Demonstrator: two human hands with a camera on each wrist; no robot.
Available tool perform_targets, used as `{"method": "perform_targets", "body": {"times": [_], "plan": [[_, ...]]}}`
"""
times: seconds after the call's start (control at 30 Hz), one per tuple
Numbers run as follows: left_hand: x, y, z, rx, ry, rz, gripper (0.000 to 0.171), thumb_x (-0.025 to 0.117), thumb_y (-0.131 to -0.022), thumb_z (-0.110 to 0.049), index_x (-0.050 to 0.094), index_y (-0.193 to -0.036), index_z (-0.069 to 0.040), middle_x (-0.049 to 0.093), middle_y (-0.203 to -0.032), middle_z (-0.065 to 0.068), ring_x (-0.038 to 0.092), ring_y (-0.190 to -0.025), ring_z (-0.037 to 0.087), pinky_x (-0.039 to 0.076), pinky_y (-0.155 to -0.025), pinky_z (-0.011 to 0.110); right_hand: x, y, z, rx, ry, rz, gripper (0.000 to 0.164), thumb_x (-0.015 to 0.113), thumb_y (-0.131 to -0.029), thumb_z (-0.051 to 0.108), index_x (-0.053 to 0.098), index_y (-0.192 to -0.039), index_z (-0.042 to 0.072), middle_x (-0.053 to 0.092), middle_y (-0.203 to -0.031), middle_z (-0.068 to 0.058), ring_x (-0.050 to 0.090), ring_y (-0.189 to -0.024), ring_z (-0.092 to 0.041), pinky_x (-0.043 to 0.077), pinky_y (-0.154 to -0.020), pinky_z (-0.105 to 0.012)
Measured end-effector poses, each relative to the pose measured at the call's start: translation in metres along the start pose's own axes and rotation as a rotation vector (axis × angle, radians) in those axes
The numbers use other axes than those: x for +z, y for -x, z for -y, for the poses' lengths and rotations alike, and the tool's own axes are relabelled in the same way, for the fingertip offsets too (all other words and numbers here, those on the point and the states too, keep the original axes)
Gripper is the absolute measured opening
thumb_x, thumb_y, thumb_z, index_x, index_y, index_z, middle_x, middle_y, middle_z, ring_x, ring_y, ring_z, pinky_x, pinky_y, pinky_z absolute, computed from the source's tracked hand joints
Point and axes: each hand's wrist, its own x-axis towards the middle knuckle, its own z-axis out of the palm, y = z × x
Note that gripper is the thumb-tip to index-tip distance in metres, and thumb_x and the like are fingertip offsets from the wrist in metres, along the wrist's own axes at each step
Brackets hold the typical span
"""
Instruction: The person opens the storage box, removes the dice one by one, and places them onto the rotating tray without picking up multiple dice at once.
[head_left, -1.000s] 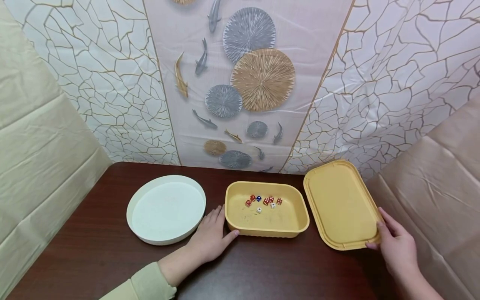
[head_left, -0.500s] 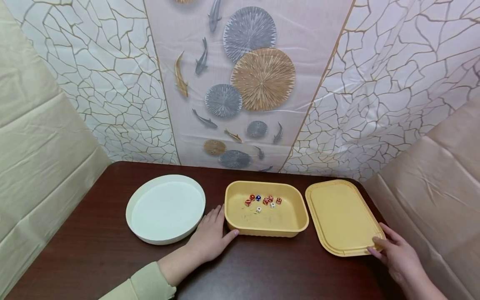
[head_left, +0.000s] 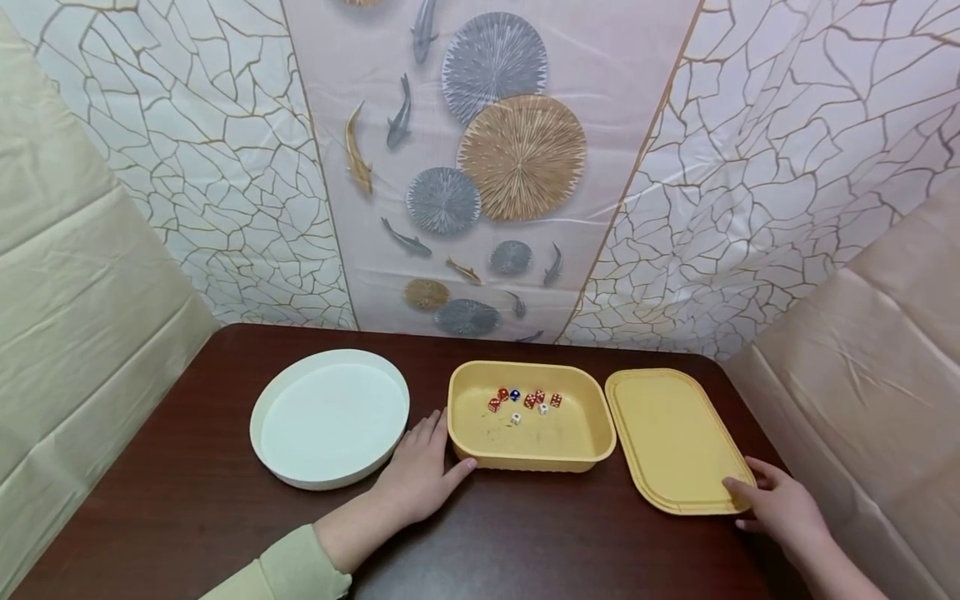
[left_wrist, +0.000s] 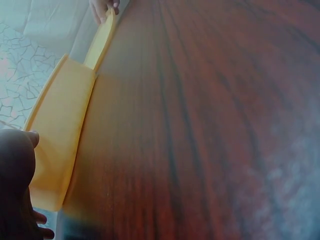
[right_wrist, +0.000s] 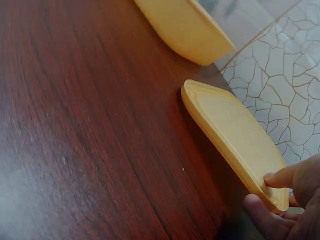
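Note:
A yellow rectangular box (head_left: pixel 534 462) stands mid-table with several dice inside: red dice (head_left: pixel 530 401), a blue die (head_left: pixel 514 395) and two white dice (head_left: pixel 516 418). My left hand (head_left: pixel 417 477) rests at the box's left end, fingers extended along it and thumb at its near corner. Right of the box is its flat yellow lid (head_left: pixel 678 442), low at the tabletop. The right hand (head_left: pixel 783 508) pinches the lid's near right corner; in the right wrist view one finger (right_wrist: pixel 282 177) lies on top and another digit is at the edge.
A round white tray (head_left: pixel 330 421) sits left of my left hand. The dark wooden table (head_left: pixel 555 542) ends at a patterned cloth wall (head_left: pixel 465 250) behind, with beige cloth panels (head_left: pixel 855 400) on the sides.
The lid has come down from a raised tilt to lie nearly flat beside the box, shifting slightly left at the end. My right hand went with it. The left hand and box stayed put.

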Motion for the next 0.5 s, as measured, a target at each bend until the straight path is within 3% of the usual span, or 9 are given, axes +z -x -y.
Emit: {"method": "perform_targets", "body": {"times": [0.23,0.5], "plan": [[0.0006,-0.0001,0.0002,0.004,-0.01,-0.002,0.087,0.047,-0.098,-0.06,0.019,-0.157,-0.003,0.028,-0.157,0.025,0.028,-0.145,0.04,0.025,-0.117,0.052,0.0012,-0.0054,-0.003,0.02,0.106,0.078,0.092,0.067,-0.095,0.039,0.017,-0.148,-0.016,0.044,-0.122,-0.043,0.064,-0.077,-0.02,0.059,-0.065,-0.04],[-0.0006,0.0003,0.0001,0.002,-0.007,0.002,0.087,0.048,-0.098,-0.059,0.019,-0.157,-0.002,0.028,-0.157,0.025,0.027,-0.145,0.04,0.025,-0.117,0.052,0.0015,-0.0105,-0.0043,0.019,0.123,0.073,0.094,0.067,-0.094,0.042,0.016,-0.148,-0.016,0.038,-0.128,-0.047,0.067,-0.074,-0.021,0.059,-0.065,-0.04]]}}
